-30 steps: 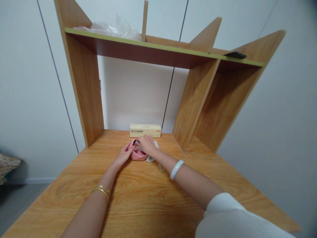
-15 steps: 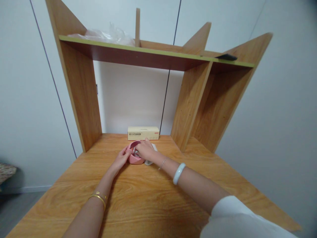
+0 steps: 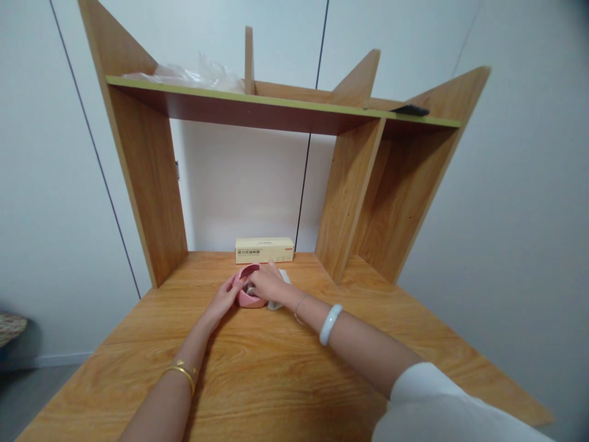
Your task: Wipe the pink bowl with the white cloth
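A pink container (image 3: 251,302) with a raised back wall stands on the wooden desk, below the yellow box. My left hand (image 3: 225,296) grips its left rim, thumb on the inner side. Into its opening reaches my right hand (image 3: 267,283), fingers bent and closed around something small and whitish that I cannot make out. Partly beneath my right hand, a white sheet or packet (image 3: 277,303) lies against the container's right side.
Behind the container sits a long pale yellow box (image 3: 264,250) with printed lettering. A wooden shelf unit (image 3: 359,184) encloses the back of the desk (image 3: 285,380). Its upper shelf carries clear plastic wrapping (image 3: 202,75) and a flat dark object (image 3: 411,110).
The view has tilted slightly upward. My right fingers have shifted a little inside the pink container, and less of the whitish thing shows. My left hand keeps its grip.
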`<move>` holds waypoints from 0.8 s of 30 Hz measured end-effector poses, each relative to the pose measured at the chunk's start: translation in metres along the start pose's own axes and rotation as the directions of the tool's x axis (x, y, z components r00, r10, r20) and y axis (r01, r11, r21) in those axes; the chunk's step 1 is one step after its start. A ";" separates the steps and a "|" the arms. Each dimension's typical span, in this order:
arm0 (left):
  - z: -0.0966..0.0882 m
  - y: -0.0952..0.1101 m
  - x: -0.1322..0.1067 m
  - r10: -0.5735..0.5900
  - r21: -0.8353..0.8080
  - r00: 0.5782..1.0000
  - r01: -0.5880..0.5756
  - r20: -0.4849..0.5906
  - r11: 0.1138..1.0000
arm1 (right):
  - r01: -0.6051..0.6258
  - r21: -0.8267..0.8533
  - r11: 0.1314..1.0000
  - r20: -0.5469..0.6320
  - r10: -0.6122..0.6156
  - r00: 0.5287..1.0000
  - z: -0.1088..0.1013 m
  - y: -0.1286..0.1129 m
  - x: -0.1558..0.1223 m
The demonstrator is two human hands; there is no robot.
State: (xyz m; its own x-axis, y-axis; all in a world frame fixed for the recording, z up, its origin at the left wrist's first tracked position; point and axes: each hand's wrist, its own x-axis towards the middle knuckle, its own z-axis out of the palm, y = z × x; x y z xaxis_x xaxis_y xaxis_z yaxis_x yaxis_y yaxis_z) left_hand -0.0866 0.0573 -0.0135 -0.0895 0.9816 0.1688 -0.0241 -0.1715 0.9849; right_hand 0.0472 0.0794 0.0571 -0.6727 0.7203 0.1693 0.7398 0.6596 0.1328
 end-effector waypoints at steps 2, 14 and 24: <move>0.000 0.001 -0.001 -0.015 0.014 1.000 0.015 -0.005 1.000 | -0.093 -0.023 0.995 0.002 0.093 0.996 -0.003 0.002 0.004; 0.000 0.009 -0.007 -0.013 -0.111 0.998 0.020 0.065 0.994 | 0.053 0.134 0.990 0.107 -0.068 0.992 -0.006 -0.003 0.004; 0.001 0.008 -0.006 -0.056 -0.057 0.998 0.058 0.042 0.997 | 0.045 -0.190 0.981 -0.035 -0.052 0.998 -0.009 0.013 0.003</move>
State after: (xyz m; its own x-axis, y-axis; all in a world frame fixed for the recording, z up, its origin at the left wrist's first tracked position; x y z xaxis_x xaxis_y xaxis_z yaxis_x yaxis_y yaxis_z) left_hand -0.0856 0.0498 -0.0070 -0.0462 0.9923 0.1147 -0.0858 -0.1183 0.9893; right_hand 0.0550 0.0877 0.0684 -0.7095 0.6769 0.1961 0.6985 0.6385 0.3231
